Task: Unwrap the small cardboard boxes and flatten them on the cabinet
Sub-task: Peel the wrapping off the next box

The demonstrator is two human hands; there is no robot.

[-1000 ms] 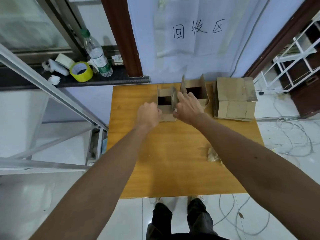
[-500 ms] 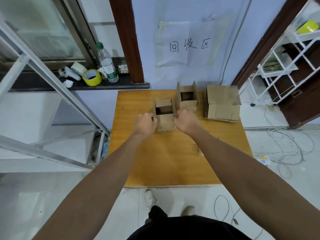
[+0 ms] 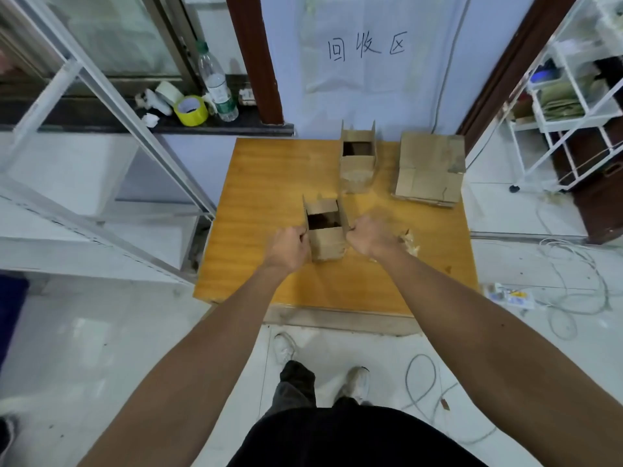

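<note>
Small box — drawn forward to mid-cabinet, now well apart from the second box at the back; both open-topped, insides dark. Left hand and right hand grip its side walls, fingers curled. Closed box back right — crumpled tape beside the right wrist.

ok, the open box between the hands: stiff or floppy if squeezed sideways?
Probably light: the open box looks dark and empty inside. It likely collapses sideways rather than resisting, as its thin walls have no closed top. Left hand and right hand grip its sides.
</note>
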